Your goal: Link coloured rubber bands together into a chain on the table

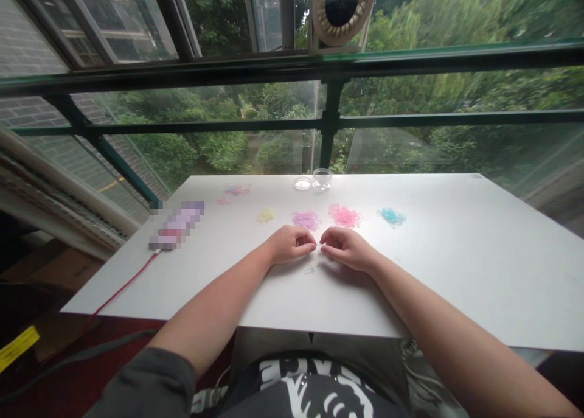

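Observation:
My left hand point(291, 245) and my right hand point(349, 247) meet over the middle of the white table point(456, 266), both closed in a pinch. A short pale rubber band point(318, 244) stretches between the fingertips; most of it is hidden by the fingers. Just below, a few pale bluish bands point(309, 269) lie loose. Beyond the hands are small piles of rubber bands: yellow point(266, 215), purple point(305, 220), pink point(345, 216) and blue-green point(391, 216).
A mixed pile of bands point(237, 190) sits at the far left. A clear round container point(322, 181) and its lid point(302, 184) stand at the back edge. On the left lies a blurred-out purple object point(177, 225) with a red cable point(125, 284). Green railings point(274, 68) run behind.

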A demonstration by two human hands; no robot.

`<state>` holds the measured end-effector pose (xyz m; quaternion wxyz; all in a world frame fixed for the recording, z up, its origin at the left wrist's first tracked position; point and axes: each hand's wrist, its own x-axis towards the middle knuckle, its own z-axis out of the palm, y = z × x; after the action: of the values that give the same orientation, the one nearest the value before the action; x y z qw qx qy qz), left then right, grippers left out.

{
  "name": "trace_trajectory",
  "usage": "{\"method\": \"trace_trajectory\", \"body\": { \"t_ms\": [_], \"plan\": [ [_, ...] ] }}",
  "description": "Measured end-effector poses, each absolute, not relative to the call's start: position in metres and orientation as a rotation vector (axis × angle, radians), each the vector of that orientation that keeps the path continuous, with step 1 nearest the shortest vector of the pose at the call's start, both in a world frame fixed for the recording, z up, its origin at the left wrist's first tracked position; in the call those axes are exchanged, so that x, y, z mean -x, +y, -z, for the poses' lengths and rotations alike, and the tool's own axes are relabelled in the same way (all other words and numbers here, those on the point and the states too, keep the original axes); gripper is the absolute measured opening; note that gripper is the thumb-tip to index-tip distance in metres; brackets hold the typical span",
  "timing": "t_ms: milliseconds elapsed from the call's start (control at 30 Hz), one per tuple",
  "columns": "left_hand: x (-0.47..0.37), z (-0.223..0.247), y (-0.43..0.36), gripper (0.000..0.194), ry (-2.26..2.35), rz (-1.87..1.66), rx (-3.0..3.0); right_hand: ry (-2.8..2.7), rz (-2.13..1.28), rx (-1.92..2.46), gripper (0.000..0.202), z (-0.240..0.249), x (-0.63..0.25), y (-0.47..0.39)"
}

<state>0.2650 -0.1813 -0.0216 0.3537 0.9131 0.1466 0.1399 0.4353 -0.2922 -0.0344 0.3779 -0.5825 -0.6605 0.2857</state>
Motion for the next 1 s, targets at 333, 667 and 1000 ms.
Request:
{"method": "trace_trajectory", "body": {
  "t_ms": [333,667,1000],
  "plan": [
    [-0.2664,0.0263,-0.1821,0.020,0.425,-0.395,-2.352,-1.701,-0.698,1.535,0.009,0.0356,-0.4347,-0.2913],
    [-0.2668,0.0265,-0.1818,0.016,0.418,-0.406,-2.353,-1.718,-0.697,1.518,0.006,0.0365,-0.4342,-0.2913],
    [-0.2678,0.0254,-0.1828,0.013,0.357,-0.370,-2.372,-1.765,-0.693,1.508,0.005,0.0322,-0.4342,-0.2916]
  ]
}}
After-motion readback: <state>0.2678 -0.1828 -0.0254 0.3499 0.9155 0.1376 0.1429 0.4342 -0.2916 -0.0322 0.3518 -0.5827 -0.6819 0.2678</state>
